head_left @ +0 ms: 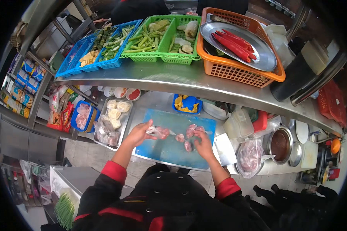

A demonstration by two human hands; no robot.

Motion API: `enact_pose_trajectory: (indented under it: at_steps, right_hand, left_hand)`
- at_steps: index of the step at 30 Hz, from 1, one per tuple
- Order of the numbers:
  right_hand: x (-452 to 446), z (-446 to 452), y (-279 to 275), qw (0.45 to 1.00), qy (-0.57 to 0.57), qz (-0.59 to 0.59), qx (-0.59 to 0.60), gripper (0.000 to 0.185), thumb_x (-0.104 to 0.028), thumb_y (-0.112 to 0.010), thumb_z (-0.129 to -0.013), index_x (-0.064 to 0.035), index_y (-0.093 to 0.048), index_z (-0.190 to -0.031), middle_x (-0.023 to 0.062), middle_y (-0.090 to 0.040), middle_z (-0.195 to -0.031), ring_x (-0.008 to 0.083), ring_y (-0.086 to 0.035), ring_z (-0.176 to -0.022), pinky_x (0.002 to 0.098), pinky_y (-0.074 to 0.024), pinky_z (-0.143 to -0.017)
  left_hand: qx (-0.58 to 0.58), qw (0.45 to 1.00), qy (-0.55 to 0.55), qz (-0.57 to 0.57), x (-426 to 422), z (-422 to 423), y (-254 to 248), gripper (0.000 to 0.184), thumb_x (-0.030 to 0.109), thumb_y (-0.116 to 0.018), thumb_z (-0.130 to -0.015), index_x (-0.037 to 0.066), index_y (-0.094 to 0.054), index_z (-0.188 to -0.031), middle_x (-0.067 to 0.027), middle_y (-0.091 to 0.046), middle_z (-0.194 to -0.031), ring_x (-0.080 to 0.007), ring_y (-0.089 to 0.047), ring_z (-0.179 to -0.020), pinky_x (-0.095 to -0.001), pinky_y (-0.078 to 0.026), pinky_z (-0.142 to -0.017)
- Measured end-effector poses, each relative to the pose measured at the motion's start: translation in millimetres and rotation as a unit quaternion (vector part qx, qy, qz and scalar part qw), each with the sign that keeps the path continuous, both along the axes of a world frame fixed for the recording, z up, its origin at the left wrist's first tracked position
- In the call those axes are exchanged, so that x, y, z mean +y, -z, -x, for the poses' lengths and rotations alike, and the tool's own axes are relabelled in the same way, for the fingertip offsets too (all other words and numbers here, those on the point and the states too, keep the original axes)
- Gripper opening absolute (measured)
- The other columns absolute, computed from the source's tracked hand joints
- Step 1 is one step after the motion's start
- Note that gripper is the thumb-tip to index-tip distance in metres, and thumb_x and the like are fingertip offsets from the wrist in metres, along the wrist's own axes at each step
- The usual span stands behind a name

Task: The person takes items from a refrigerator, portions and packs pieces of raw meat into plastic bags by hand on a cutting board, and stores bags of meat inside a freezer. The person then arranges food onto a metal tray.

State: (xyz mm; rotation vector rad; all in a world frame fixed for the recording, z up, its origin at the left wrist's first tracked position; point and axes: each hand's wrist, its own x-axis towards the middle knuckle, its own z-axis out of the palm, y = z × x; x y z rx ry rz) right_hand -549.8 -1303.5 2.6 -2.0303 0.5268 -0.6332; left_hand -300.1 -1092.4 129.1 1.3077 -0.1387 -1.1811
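Note:
A clear plastic bag of raw meat [160, 133] is pinched in my left hand [138, 133], above the left part of a blue-green cutting board [158, 151]. On the right side of the board, the bent fingers of my right hand [203, 145] are on another raw meat portion [191, 131], which seems to be in clear plastic. Two smaller pieces lie between my hands: one meat piece [180, 137] near the middle and another meat piece [187, 146] closer to me. A wide cleaver [224, 149] rests at the board's right edge.
A steel tray [123, 125] holds bagged portions at left, beside a blue tub of meat [83, 115]. Behind the board sits a blue container [187, 104] with yellow pieces. Bagged meat [250, 158] and a sauce pot [280, 144] stand right. A steel shelf [162, 75] with baskets overhangs the back.

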Motion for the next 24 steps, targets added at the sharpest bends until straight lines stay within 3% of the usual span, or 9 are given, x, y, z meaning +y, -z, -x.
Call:
enact_pose_trajectory:
  at_steps: [2, 5, 9, 12, 14, 16, 18, 22, 24]
  right_hand:
    - [-7, 7, -15, 0.994, 0.046, -0.092, 0.034, 0.043, 0.002, -0.064, -0.079, -0.0063, -0.058, -0.122, 0.0114, -0.065, -0.117, 0.0275, -0.062, -0.109, 0.0373, -0.0487, -0.092]
    - [-13, 4, -38, 0.992, 0.062, 0.013, 0.111, 0.051, -0.006, -0.072, -0.076, -0.0099, -0.058, -0.125, 0.0151, -0.059, -0.127, 0.0336, -0.055, -0.117, 0.0423, -0.0452, -0.098]
    - [-15, -25, -27, 0.967, -0.018, 0.177, 0.181, 0.077, -0.041, -0.087, -0.064, -0.0223, -0.059, -0.132, 0.0176, -0.044, -0.146, 0.0479, -0.034, -0.136, 0.0587, -0.0353, -0.107]
    - [2, -41, -16, 0.933, -0.049, 0.163, 0.318, 0.089, -0.042, -0.088, -0.057, -0.0277, -0.053, -0.137, 0.0238, -0.036, -0.149, 0.0504, -0.033, -0.135, 0.0575, -0.0346, -0.108]
    - [18, -48, -21, 0.904, -0.065, 0.182, 0.381, 0.072, -0.037, -0.083, -0.066, -0.0252, -0.057, -0.131, 0.0198, -0.041, -0.147, 0.0453, -0.037, -0.133, 0.0575, -0.0373, -0.104]
    - [24, -46, 35, 0.915, -0.050, 0.203, 0.344, 0.060, -0.032, -0.079, -0.070, -0.0236, -0.059, -0.127, 0.0177, -0.046, -0.143, 0.0422, -0.039, -0.130, 0.0559, -0.0398, -0.101]
    - [43, -51, 36, 0.937, -0.014, 0.198, 0.286, 0.042, -0.022, -0.073, -0.077, -0.0211, -0.063, -0.117, 0.0142, -0.054, -0.132, 0.0372, -0.044, -0.124, 0.0531, -0.0434, -0.095]
    - [65, -37, 25, 0.947, 0.042, 0.224, 0.227, 0.037, -0.017, -0.071, -0.077, -0.0188, -0.064, -0.114, 0.0168, -0.060, -0.118, 0.0372, -0.054, -0.111, 0.0490, -0.0487, -0.089]
    - [73, -41, 24, 0.973, 0.133, 0.040, 0.183, 0.036, -0.012, -0.068, -0.080, -0.0179, -0.062, -0.115, 0.0145, -0.062, -0.110, 0.0315, -0.063, -0.097, 0.0437, -0.0533, -0.081]
  left_hand:
    - [-0.073, 0.995, 0.025, -0.055, 10, -8, 15, 0.059, 0.042, -0.060, -0.099, -0.011, -0.053, -0.124, -0.0175, -0.063, -0.115, -0.0265, -0.064, -0.103, -0.0434, -0.059, -0.081]
    - [-0.098, 0.990, 0.046, -0.087, 24, -11, 19, 0.054, 0.040, -0.059, -0.099, -0.010, -0.060, -0.121, -0.0161, -0.062, -0.119, -0.0231, -0.063, -0.105, -0.0385, -0.054, -0.087]
    - [-0.283, 0.950, 0.085, -0.100, 23, -10, 53, 0.042, 0.034, -0.056, -0.101, -0.004, -0.069, -0.113, -0.0098, -0.066, -0.117, -0.0201, -0.060, -0.110, -0.0321, -0.047, -0.096]
    - [-0.281, 0.952, 0.116, -0.046, 3, -8, 94, 0.038, 0.032, -0.055, -0.101, -0.001, -0.071, -0.113, -0.0091, -0.065, -0.122, -0.0197, -0.058, -0.117, -0.0312, -0.044, -0.100]
    - [-0.341, 0.928, 0.138, -0.060, -18, 5, 122, 0.033, 0.030, -0.056, -0.100, 0.004, -0.073, -0.111, -0.0126, -0.061, -0.129, -0.0241, -0.056, -0.121, -0.0342, -0.044, -0.101]
    - [-0.457, 0.861, 0.222, -0.001, -39, 28, 137, 0.019, 0.021, -0.067, -0.088, 0.004, -0.072, -0.096, -0.0157, -0.061, -0.124, -0.0308, -0.059, -0.111, -0.0371, -0.046, -0.099]
    - [-0.659, 0.707, 0.256, 0.007, -43, 57, 138, 0.026, 0.023, -0.073, -0.080, 0.008, -0.071, -0.102, -0.0147, -0.058, -0.129, -0.0367, -0.050, -0.123, -0.0418, -0.041, -0.105]
    - [-0.666, 0.721, 0.193, 0.002, -43, 72, 172, 0.034, 0.022, -0.079, -0.072, 0.009, -0.068, -0.101, -0.0135, -0.061, -0.123, -0.0340, -0.051, -0.120, -0.0410, -0.043, -0.100]
    - [-0.641, 0.746, 0.181, 0.015, -38, 55, 170, 0.034, 0.022, -0.079, -0.072, 0.008, -0.067, -0.101, -0.0136, -0.064, -0.118, -0.0315, -0.057, -0.113, -0.0405, -0.046, -0.095]
